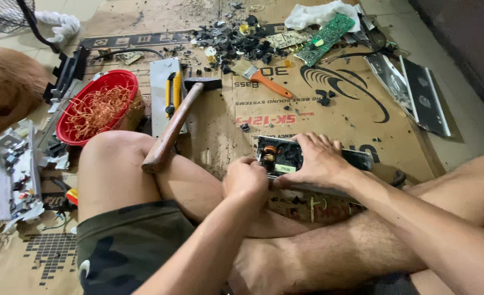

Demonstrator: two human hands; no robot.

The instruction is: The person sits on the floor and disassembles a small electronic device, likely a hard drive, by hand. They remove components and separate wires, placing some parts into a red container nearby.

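Observation:
I sit cross-legged on flattened cardboard. My right hand lies over a dark electronic board in a metal casing, gripping it against the floor. My left hand is closed into a fist at the board's near left corner, next to a copper coil; what it holds is hidden. A wooden-handled hammer leans on my left knee, its head resting on a grey metal plate.
A red bowl of copper wire stands at the left. An orange-handled brush, a green circuit board, black plastic fragments and metal panels lie beyond. More dismantled parts sit at far left.

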